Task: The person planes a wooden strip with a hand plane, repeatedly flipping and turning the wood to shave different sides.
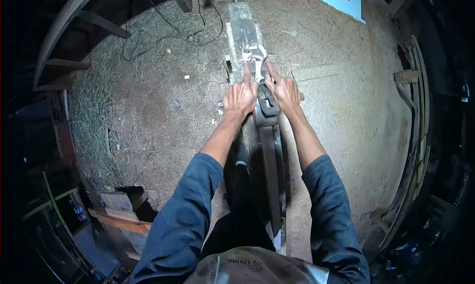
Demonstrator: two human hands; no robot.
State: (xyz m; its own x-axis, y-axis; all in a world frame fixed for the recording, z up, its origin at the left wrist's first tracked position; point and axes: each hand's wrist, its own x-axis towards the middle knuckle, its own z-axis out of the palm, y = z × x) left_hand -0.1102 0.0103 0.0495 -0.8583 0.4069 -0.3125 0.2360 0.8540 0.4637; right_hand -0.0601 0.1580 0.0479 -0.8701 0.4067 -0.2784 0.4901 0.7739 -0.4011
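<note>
A hand plane [267, 105] with a dark slotted iron rests lengthwise along a narrow bench [241, 14]. My left hand [239, 96] grips its left side, index finger stretched forward along the body. On the opposite side my right hand [285, 90] is closed in the same way, its index finger also pointing ahead. The end of a cross handle [301, 96] sticks out beyond my right hand. White curled shavings [256, 61] bunch up between my fingertips. The workpiece under the plane is mostly hidden.
Dust and straw [104, 120] cover the ground. A black cord [188, 38] snakes across the far left. Long boards [419, 116] lean along the right side, and a white panel [341, 1] lies at the far right. Wooden scraps [118, 202] sit at lower left.
</note>
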